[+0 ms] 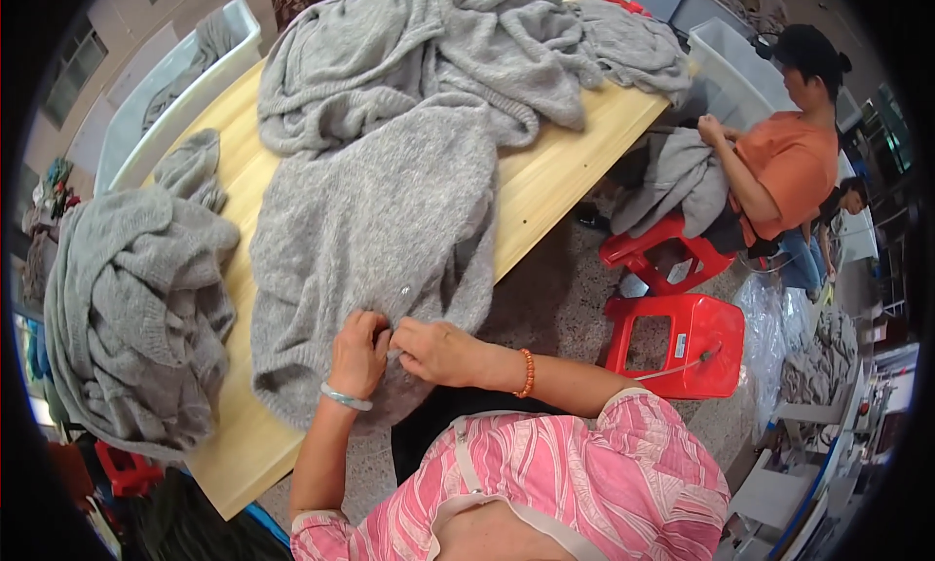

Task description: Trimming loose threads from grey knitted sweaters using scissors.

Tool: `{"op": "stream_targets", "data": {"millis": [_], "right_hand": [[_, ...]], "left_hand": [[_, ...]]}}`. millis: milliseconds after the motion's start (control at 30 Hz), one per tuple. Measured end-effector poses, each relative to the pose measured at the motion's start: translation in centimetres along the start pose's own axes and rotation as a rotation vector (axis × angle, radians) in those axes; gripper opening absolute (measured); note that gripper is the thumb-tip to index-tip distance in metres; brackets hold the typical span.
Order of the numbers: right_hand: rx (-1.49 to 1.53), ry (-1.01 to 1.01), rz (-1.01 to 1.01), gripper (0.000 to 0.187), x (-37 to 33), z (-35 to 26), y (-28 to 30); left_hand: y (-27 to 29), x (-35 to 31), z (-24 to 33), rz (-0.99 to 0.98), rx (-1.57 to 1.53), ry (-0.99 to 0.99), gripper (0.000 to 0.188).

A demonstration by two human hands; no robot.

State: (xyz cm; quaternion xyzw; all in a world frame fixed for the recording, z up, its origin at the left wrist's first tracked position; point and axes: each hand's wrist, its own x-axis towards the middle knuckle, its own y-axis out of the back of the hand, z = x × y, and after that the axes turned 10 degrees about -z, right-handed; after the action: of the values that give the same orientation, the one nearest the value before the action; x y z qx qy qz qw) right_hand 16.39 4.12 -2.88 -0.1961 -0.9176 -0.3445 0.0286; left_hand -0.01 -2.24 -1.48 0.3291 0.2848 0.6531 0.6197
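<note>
A grey knitted sweater (380,201) lies spread on the wooden table, its lower part hanging over the near edge toward me. Both my hands are at that near part, close together. My left hand (358,355), a pale bangle on its wrist, has its fingers closed on the knit. Just beside it, my right hand (440,352) pinches the same fabric, with an orange bead bracelet on that wrist. A small shiny round spot (405,290), perhaps a button, shows on the sweater above my fingers. What lies between the fingertips is too small to make out.
More grey knitwear is heaped at the table's far end (419,45) and left side (136,308). White bins (185,93) stand beyond the wooden table (555,171). Red stools (682,342) are at the right, where a person in orange (789,167) handles grey knitwear.
</note>
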Motion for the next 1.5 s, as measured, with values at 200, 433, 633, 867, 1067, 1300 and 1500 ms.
{"op": "stream_targets", "data": {"millis": [200, 433, 633, 867, 1067, 1300, 1500], "right_hand": [[-0.062, -0.031, 0.018, 0.02, 0.5, 0.0, 0.1], [-0.031, -0.079, 0.105, 0.023, 0.9, -0.6, 0.4], [-0.012, -0.04, 0.194, 0.028, 0.6, -0.4, -0.5], [0.002, -0.037, 0.144, 0.018, 1.0, 0.9, -0.1], [0.0, -0.039, 0.047, 0.02, 1.1, 1.6, 0.6], [-0.017, -0.036, -0.025, 0.018, 1.1, 1.5, 0.7], [0.113, -0.078, 0.027, 0.017, 1.2, 1.1, 1.0]], "left_hand": [[-0.2, -0.2, -2.4, -0.19, -0.524, 0.269, 0.007], [1.8, -0.6, -1.5, -0.324, -1.082, 0.448, 0.009], [1.7, -1.1, -1.2, -0.282, -1.236, 0.45, 0.011], [0.3, -1.8, -0.5, -0.157, -0.929, 0.22, 0.011], [0.4, -1.9, 0.0, -0.059, -0.422, 0.155, 0.012], [0.1, -2.2, -0.1, -0.044, -0.278, 0.109, 0.009], [-0.1, -2.1, -1.1, -0.123, -0.691, 0.214, 0.009]]}}
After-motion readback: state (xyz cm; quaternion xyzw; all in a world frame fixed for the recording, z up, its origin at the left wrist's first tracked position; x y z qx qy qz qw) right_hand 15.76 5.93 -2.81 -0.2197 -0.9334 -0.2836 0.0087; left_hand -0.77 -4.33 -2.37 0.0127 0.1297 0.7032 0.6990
